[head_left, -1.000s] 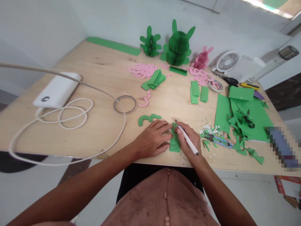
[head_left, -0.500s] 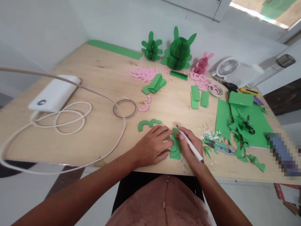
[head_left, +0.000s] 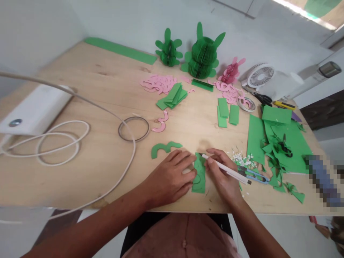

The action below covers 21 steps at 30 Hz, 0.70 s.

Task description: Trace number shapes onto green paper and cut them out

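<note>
A small green paper piece point(head_left: 199, 173) lies near the front edge of the wooden table point(head_left: 88, 86). My left hand point(head_left: 169, 177) rests flat on its left side, fingers stretched out and pressing it down. My right hand point(head_left: 221, 173) is closed on a white pen point(head_left: 228, 169), whose dark tip touches the top of the green piece. A curved line is drawn on the paper. A green cut-out shape point(head_left: 162, 148) lies just beyond my left hand.
Blue snips point(head_left: 252, 173) and paper scraps lie right of my right hand, with green sheets point(head_left: 279, 139) behind. Further back are green strips point(head_left: 227, 111), pink cut-outs point(head_left: 158, 83), green paper figures point(head_left: 201, 52), a fan point(head_left: 259, 74). A ring point(head_left: 133, 128), cable point(head_left: 53, 141) and white box point(head_left: 32, 111) are left.
The view shifted slightly. The pen has tilted lower and its tip moved along the top of the green piece; my left hand stays pressed on the paper.
</note>
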Each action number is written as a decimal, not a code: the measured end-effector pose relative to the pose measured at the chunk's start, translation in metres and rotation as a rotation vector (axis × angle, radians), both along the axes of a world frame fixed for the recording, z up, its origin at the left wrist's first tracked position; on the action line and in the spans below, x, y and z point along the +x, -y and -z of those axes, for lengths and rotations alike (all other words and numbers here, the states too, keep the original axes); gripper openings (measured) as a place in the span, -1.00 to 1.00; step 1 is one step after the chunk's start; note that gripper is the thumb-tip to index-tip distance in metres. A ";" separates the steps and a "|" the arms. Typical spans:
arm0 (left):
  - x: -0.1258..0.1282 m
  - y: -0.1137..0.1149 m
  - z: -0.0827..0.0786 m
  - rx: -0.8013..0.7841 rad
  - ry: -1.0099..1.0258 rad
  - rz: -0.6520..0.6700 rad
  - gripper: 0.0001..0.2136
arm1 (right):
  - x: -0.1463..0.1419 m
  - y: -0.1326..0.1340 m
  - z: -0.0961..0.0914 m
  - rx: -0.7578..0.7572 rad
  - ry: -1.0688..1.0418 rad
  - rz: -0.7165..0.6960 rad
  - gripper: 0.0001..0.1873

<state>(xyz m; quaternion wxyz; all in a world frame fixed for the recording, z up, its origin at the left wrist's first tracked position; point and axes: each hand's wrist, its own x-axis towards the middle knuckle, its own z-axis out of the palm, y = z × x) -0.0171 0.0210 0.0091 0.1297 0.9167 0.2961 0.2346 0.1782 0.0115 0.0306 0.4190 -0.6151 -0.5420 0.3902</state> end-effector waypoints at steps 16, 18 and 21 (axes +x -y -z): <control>0.000 -0.001 -0.001 -0.026 0.007 -0.010 -0.91 | -0.006 -0.008 0.009 0.044 -0.013 0.077 -0.88; 0.000 -0.001 -0.001 -0.028 0.016 -0.009 -0.93 | -0.007 -0.007 0.012 0.045 -0.002 0.065 -0.87; 0.000 -0.001 0.000 -0.030 0.019 -0.007 -0.93 | -0.006 -0.006 0.014 0.051 0.017 0.053 -0.87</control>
